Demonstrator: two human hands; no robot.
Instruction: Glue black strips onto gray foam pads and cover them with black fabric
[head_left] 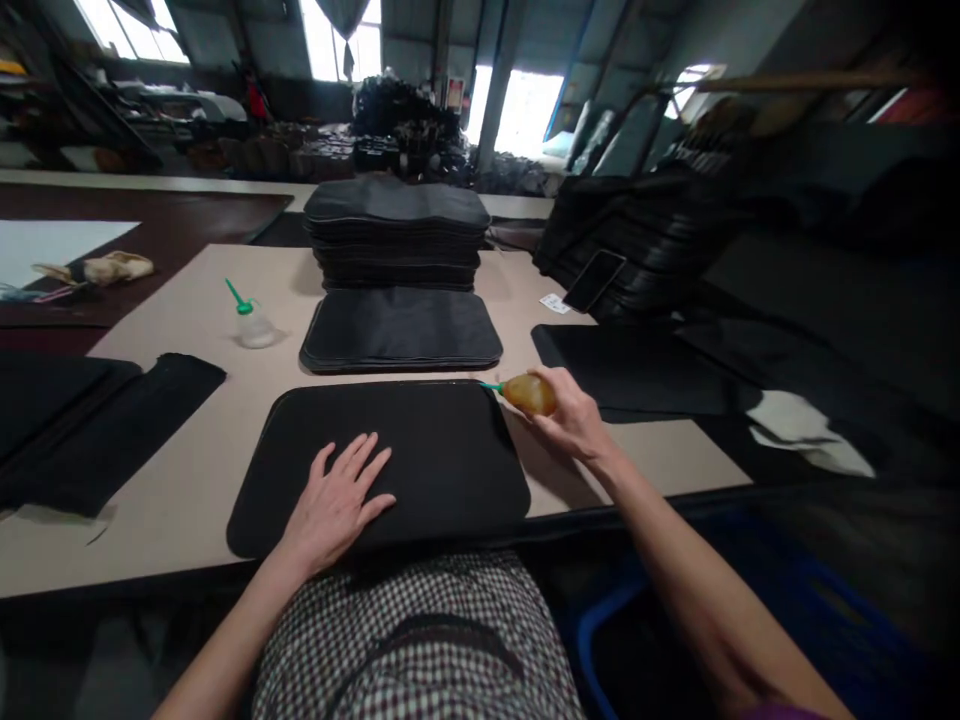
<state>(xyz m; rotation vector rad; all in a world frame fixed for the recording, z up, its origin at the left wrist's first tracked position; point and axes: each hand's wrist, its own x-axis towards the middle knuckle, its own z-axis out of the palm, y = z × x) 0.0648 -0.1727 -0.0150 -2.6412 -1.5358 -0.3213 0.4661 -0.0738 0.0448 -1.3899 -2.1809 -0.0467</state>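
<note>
The tan tabletop [202, 450] carries everything within reach. Toward its far right corner sits a heap of black goods [652, 240]. Along the near edge, about midway, lies a black panel [442, 460] with rounded corners. Behind it are a low stack [401, 330] of similar panels and, nearer the tabletop's far edge, a tall stack [397, 240]. Black sheets [630, 365] crowd the right side; black cloth [150, 430] lies by the left edge.

The left hand [337, 500] rests flat on the panel's left half, fingers spread. The right hand [570, 412] curls its fingers around an amber bottle [529, 394], whose green spout reaches the panel's far edge by the right corner; whether it touches, I cannot tell. A clear bottle [255, 328] stands left of the low stack. A phone [595, 280] leans on the heap, beside a white label [554, 303] with print too small to read.
</note>
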